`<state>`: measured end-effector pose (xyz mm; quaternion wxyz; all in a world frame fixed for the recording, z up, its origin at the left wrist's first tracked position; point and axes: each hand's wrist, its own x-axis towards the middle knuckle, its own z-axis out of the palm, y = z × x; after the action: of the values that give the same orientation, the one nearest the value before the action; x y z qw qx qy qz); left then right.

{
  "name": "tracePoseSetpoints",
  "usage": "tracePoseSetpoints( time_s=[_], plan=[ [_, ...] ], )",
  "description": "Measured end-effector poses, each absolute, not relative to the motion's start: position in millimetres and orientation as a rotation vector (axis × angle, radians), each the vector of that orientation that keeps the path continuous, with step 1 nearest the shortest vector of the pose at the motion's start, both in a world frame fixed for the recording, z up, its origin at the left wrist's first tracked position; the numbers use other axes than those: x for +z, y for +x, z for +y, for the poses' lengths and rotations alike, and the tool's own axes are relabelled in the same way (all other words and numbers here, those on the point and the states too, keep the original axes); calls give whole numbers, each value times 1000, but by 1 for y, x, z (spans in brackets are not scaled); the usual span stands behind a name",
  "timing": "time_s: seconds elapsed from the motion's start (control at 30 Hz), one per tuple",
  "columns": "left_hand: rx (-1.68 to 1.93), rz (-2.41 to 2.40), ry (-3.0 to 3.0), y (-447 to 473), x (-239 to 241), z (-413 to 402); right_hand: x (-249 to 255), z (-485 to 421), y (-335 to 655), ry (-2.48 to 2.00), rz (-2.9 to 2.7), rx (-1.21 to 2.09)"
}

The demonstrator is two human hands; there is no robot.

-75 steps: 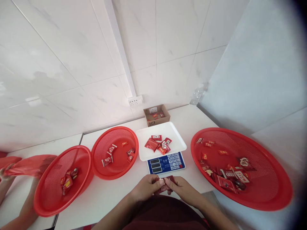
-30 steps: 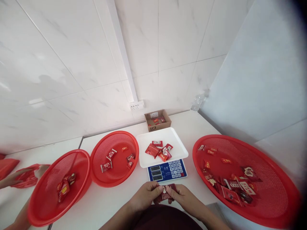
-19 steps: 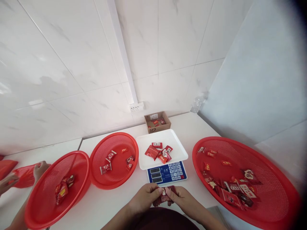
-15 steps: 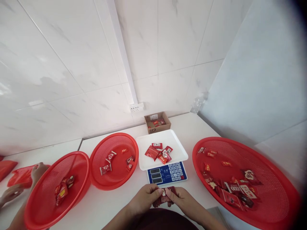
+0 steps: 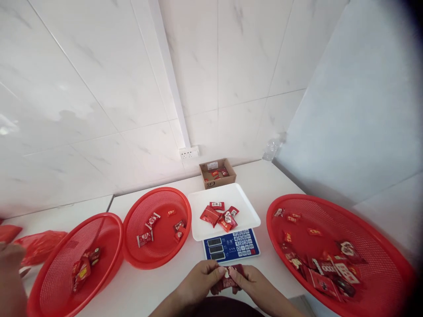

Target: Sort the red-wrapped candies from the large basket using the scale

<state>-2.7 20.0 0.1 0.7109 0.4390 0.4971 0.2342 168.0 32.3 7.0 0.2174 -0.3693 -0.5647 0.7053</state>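
Observation:
Between my two hands is a dark red snack packet (image 5: pixel 228 279), pinched by the thumbs on its face and the fingers behind it. My left hand (image 5: pixel 205 281) grips its left side, and my right hand (image 5: pixel 249 281) grips its right side. Just beyond them stands a digital scale (image 5: pixel 214 250) with a blue keypad panel. Its white tray (image 5: pixel 244 211) carries several red wrapped snacks (image 5: pixel 210 215). To the right, a big red basket (image 5: pixel 380 246) holds several more red packets (image 5: pixel 325 284).
Two red baskets stand on the left: one (image 5: pixel 132 220) beside the scale, another (image 5: pixel 114 220) nearer, both with wrapped snacks. A cardboard box (image 5: pixel 218 181) with packets sits against the wall. A clear plastic item (image 5: pixel 272 149) lies in the corner. At far left are another person's hand (image 5: pixel 11 264) and red bags (image 5: pixel 42 244).
My hands keep hold of the packet in nearly the same place. The view has tilted slightly upward. At far left, the other person's hands have shifted away from the red bag.

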Motion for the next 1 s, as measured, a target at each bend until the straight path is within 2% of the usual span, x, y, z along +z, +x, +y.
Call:
tracePoseSetpoints(
  time_s=[0.73,1.0],
  plan=[
    [491,1188,966,-9,-3,25,0,38,159,-974,-1541,2018],
    [507,1086,904,-9,-16,28,-20,42,160,-999,-1579,2033]
  ],
)
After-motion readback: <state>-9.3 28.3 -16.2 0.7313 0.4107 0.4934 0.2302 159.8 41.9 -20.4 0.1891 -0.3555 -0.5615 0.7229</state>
